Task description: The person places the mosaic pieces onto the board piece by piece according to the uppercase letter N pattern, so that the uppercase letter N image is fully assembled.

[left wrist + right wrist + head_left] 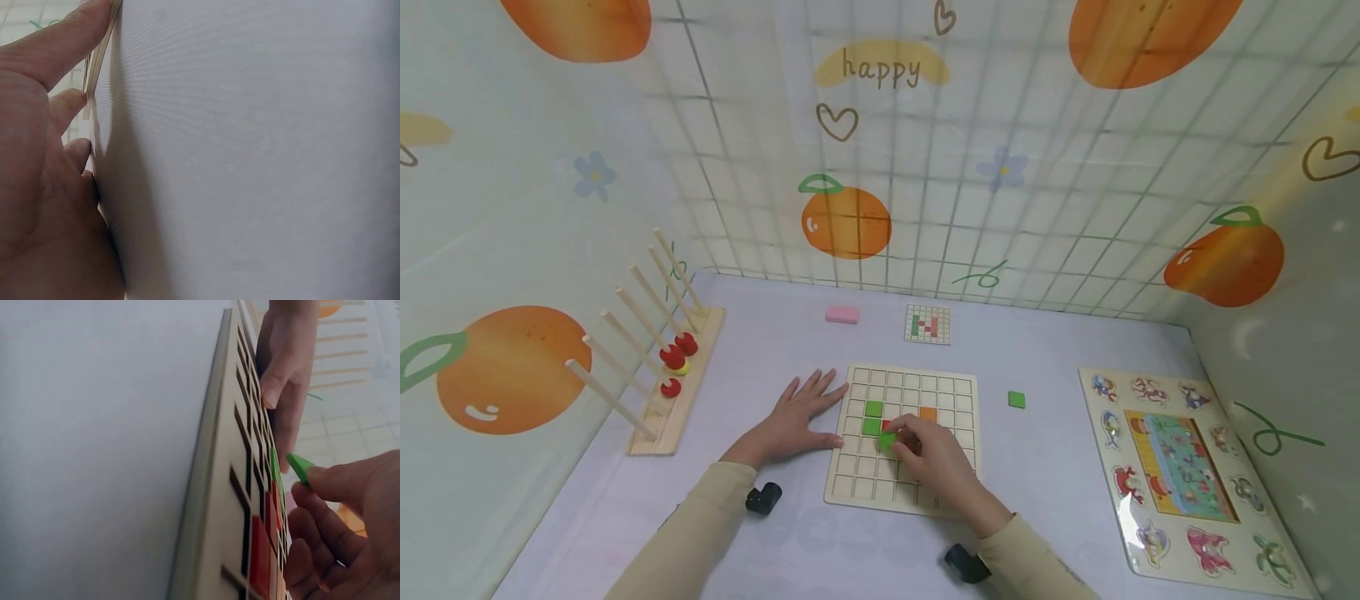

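Observation:
A wooden grid board [853,479] lies flat in front of me, with green tiles [873,409] and an orange tile [928,414] set in its squares. My right hand [938,460] pinches a green square tile [887,441] between thumb and fingertips over the board. That tile [300,467] is tilted and held off the board in the right wrist view, where red tiles [259,557] also show in the grid. My left hand [793,421] lies with fingers spread at the board's left edge, its thumb and index finger touching the edge.
A loose green tile [1017,400] lies right of the board. Behind it are a small pattern card [928,325] and a pink block [842,315]. A wooden peg rack [694,375] with red pieces stands left. A knobbed sea-animal puzzle [1108,385] lies right.

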Available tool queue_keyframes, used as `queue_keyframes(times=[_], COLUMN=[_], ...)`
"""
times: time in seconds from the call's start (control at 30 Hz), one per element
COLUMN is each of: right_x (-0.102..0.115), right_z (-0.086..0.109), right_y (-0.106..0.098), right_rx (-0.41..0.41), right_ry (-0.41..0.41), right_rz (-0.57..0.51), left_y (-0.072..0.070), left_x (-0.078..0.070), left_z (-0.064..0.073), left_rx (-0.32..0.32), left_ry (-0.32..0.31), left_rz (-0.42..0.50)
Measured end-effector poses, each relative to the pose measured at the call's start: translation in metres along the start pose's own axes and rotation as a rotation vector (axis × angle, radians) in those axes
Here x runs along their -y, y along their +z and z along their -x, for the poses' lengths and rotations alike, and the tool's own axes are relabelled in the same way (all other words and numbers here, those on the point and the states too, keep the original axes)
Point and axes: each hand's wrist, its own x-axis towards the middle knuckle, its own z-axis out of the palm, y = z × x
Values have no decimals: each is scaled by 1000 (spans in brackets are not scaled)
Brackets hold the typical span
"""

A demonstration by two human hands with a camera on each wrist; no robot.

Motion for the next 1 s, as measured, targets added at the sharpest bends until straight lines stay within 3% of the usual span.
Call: queue_keyframes(times=[0.33, 1.0], right_x=[3, 15], right_z=[-7, -11], right_y=[16, 28], right_rx=[33, -3], right_ry=[-25, -58], right_rz=[99, 217], left_y=[0, -2], left_x=[0, -2], left_z=[0, 0], left_rx=[-1, -2], left_ry=[1, 3], left_rz=[-12, -5])
